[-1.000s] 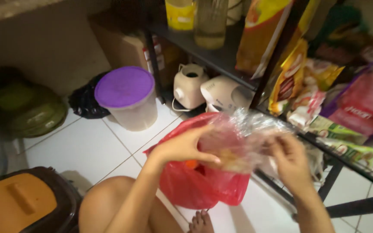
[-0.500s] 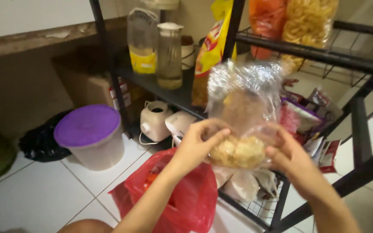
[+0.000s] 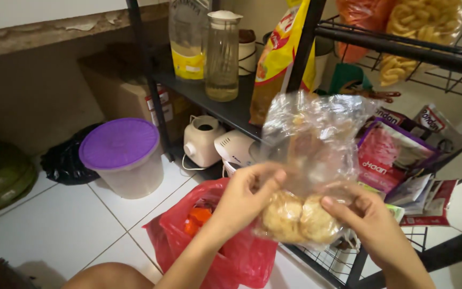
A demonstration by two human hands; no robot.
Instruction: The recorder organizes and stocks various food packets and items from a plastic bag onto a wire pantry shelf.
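Observation:
I hold a clear plastic bag (image 3: 308,144) upright in front of a black wire rack (image 3: 402,51). Two round pale crackers (image 3: 298,218) lie at its bottom. My left hand (image 3: 247,200) pinches the bag's lower left side, thumb and fingers closed on the plastic. My right hand (image 3: 372,222) grips the lower right side from beneath. Below my hands a red plastic bag (image 3: 225,251) sits on the white tiled floor with something orange inside.
The rack's shelf carries an oil bottle (image 3: 188,40), a clear jug (image 3: 222,56) and a yellow packet (image 3: 276,59); snack packets (image 3: 389,155) fill the right. A purple-lidded tub (image 3: 123,155), a white blender base (image 3: 201,142) and a black bag (image 3: 62,160) stand on the floor.
I have lifted the clear bag from over the red bag up to shelf height, and my view has tilted upward with it. Both hands stayed on the bag.

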